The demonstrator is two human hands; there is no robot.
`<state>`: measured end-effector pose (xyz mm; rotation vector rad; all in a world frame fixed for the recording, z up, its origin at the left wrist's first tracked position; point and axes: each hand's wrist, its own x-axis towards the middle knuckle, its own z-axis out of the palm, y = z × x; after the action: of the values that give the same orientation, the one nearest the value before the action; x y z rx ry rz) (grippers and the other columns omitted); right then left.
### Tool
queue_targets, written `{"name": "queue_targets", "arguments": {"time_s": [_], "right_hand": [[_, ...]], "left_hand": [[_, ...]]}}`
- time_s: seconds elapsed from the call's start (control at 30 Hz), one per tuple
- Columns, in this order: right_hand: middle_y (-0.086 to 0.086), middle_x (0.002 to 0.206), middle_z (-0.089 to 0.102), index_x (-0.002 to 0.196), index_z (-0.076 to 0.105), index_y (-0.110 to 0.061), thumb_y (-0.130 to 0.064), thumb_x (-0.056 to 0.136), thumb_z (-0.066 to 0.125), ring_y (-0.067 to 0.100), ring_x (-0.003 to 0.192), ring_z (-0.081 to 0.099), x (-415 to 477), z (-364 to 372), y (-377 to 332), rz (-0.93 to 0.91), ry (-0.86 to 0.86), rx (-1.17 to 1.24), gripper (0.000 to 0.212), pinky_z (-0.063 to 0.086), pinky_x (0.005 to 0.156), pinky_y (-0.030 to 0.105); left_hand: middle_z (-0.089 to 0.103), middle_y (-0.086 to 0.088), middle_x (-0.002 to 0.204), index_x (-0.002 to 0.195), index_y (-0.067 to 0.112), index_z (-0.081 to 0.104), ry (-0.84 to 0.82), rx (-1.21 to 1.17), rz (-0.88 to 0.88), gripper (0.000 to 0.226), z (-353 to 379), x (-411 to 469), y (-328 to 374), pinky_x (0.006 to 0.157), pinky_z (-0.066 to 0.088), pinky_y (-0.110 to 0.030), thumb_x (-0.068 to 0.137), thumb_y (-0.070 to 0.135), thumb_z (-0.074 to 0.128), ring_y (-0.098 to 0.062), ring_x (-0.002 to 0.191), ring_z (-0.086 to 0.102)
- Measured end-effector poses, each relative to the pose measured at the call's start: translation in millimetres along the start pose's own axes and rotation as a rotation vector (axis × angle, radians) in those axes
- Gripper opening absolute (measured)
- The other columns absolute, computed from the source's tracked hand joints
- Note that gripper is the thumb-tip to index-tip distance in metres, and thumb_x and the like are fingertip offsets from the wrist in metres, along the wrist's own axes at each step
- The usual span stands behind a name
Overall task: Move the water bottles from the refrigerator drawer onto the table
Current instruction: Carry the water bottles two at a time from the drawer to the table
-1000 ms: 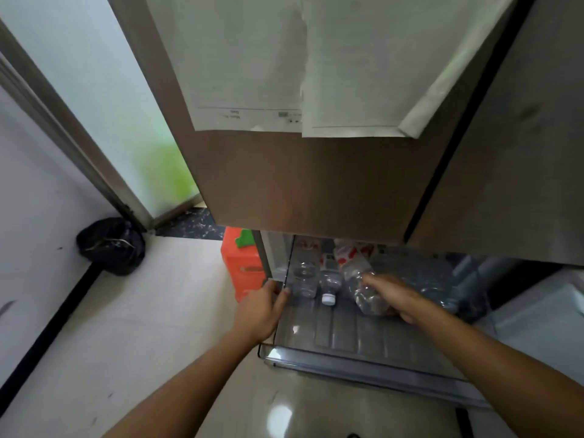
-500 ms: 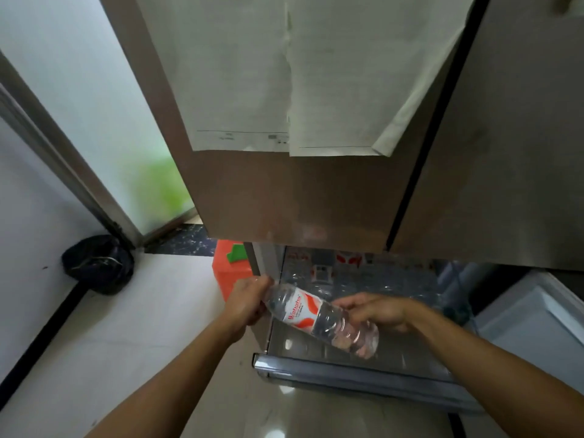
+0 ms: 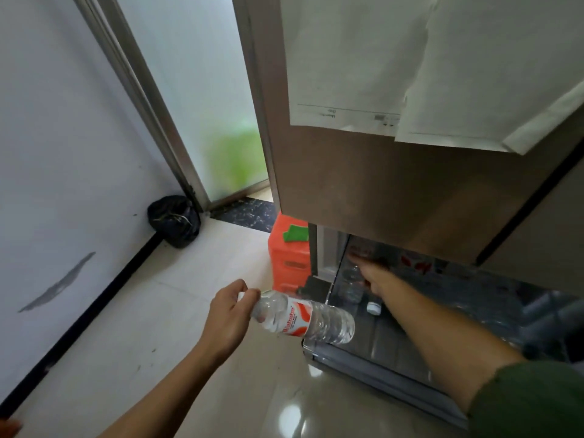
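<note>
Left hand is gripping a water bottle at its capped neck, fingers and thumb curling round the top. This clear bottle, bearing a red and white label, is lying nearly level in the air, its base pointing to the right and hanging over the front left corner of the refrigerator drawer. Right hand is extending deep into the open drawer, under the lower edge of the brown refrigerator door; it is blurred and shadowed, so whether it is grasping anything cannot be told. More clear bottles are lying at the back left of the drawer, just beside that hand, and one white cap is facing the front. A green sleeve is covering the right upper arm. Two white paper sheets are hanging on the door above. An orange plastic stool carrying a green cloth is standing on the pale tiled floor just left of the refrigerator. Further left, a black bag is sitting in the corner beside a frosted glass door.
</note>
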<state>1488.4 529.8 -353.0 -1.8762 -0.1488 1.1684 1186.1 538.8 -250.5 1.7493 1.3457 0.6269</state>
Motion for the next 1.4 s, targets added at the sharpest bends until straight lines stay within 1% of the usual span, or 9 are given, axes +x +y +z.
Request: {"name": "queue_targets", "arguments": {"time_s": [0.07, 0.2, 0.33, 0.4, 0.53, 0.73, 1.13, 1.27, 1.4], "right_hand": [[0.008, 0.097, 0.062, 0.115, 0.061, -0.008, -0.039, 0.077, 0.077, 0.020, 0.084, 0.056, -2.3, -8.5, 5.7, -0.003, -0.010, -0.060, 0.052, 0.047, 0.060, 0.029], [0.007, 0.111, 0.065, 0.110, 0.067, -0.016, -0.044, 0.070, 0.080, 0.021, 0.093, 0.061, -18.5, -46.5, 23.7, -0.056, -0.046, -0.361, 0.051, 0.047, 0.068, 0.028], [0.003, 0.086, 0.071, 0.086, 0.070, -0.019, -0.030, 0.065, 0.086, 0.012, 0.070, 0.064, -50.7, -100.2, 41.1, -0.102, 0.044, -0.540, 0.029, 0.046, 0.051, 0.018], [0.001, 0.082, 0.072, 0.084, 0.071, -0.019, -0.038, 0.055, 0.086, 0.010, 0.067, 0.065, -60.3, -118.3, 50.8, -0.080, 0.063, -0.715, 0.037, 0.049, 0.056, 0.019], [-0.003, 0.105, 0.069, 0.110, 0.054, -0.032, -0.068, 0.031, 0.078, 0.017, 0.088, 0.066, -38.6, -135.1, 88.1, -0.125, 0.083, -1.025, 0.090, 0.056, 0.079, 0.034], [0.006, 0.135, 0.054, 0.151, 0.004, -0.032, -0.068, 0.062, 0.070, 0.030, 0.111, 0.060, -61.1, -76.5, 57.6, -0.432, 0.190, -1.229, 0.116, 0.050, 0.086, 0.038], [0.008, 0.100, 0.065, 0.119, 0.052, -0.019, -0.047, 0.090, 0.053, 0.024, 0.086, 0.062, -24.9, -33.3, 22.2, -0.471, 0.214, -1.204, 0.040, 0.048, 0.068, 0.030], [0.002, 0.080, 0.068, 0.088, 0.066, -0.017, -0.053, 0.081, 0.061, 0.018, 0.073, 0.064, -55.2, -55.0, 28.2, -0.391, 0.182, -1.168, 0.037, 0.055, 0.069, 0.031], [0.008, 0.093, 0.067, 0.092, 0.065, -0.018, -0.053, 0.076, 0.063, 0.026, 0.085, 0.062, -102.6, -82.8, 31.3, -0.445, 0.273, -1.170, 0.038, 0.049, 0.066, 0.030]], "left_hand": [[0.054, -0.023, 0.072, 0.070, -0.003, 0.053, 0.008, -0.004, -0.028, 0.047, 3.3, 4.0, -0.9, 0.056, 0.042, -0.035, 0.080, 0.043, 0.046, -0.020, 0.061, 0.048], [0.050, -0.009, 0.062, 0.068, -0.002, 0.053, -0.051, -0.019, -0.014, 0.038, 17.5, 12.5, 7.8, 0.057, 0.041, -0.037, 0.087, 0.031, 0.051, -0.019, 0.062, 0.048], [0.051, 0.003, 0.058, 0.060, 0.014, 0.052, -0.115, -0.003, 0.027, 0.033, 33.0, 19.8, 17.1, 0.054, 0.039, -0.028, 0.093, 0.020, 0.053, -0.016, 0.059, 0.049], [0.052, 0.004, 0.058, 0.061, 0.015, 0.054, -0.133, 0.007, 0.051, 0.033, 42.7, 22.5, 18.2, 0.053, 0.039, -0.028, 0.093, 0.017, 0.052, -0.016, 0.059, 0.050], [0.057, -0.003, 0.065, 0.069, 0.007, 0.057, -0.169, 0.067, 0.094, 0.030, 54.9, 22.8, 18.5, 0.054, 0.043, -0.029, 0.092, 0.024, 0.050, -0.018, 0.063, 0.055], [0.051, 0.008, 0.064, 0.065, 0.020, 0.049, -0.143, 0.102, 0.119, 0.030, 51.0, 7.0, 26.0, 0.053, 0.034, -0.020, 0.095, 0.019, 0.050, -0.010, 0.062, 0.050], [0.050, 0.005, 0.060, 0.065, 0.012, 0.049, -0.095, 0.074, 0.012, 0.033, 33.8, -12.2, -0.1, 0.054, 0.040, -0.028, 0.088, 0.035, 0.050, -0.011, 0.058, 0.048], [0.052, 0.008, 0.068, 0.068, 0.022, 0.046, -0.161, 0.101, 0.115, 0.027, 38.6, -6.0, 13.2, 0.054, 0.035, -0.016, 0.094, 0.023, 0.053, -0.006, 0.063, 0.049], [0.062, 0.004, 0.077, 0.084, 0.021, 0.051, -0.241, 0.205, 0.272, 0.024, 47.7, 10.1, 13.6, 0.062, 0.052, -0.036, 0.089, 0.045, 0.050, -0.012, 0.068, 0.058]]}}
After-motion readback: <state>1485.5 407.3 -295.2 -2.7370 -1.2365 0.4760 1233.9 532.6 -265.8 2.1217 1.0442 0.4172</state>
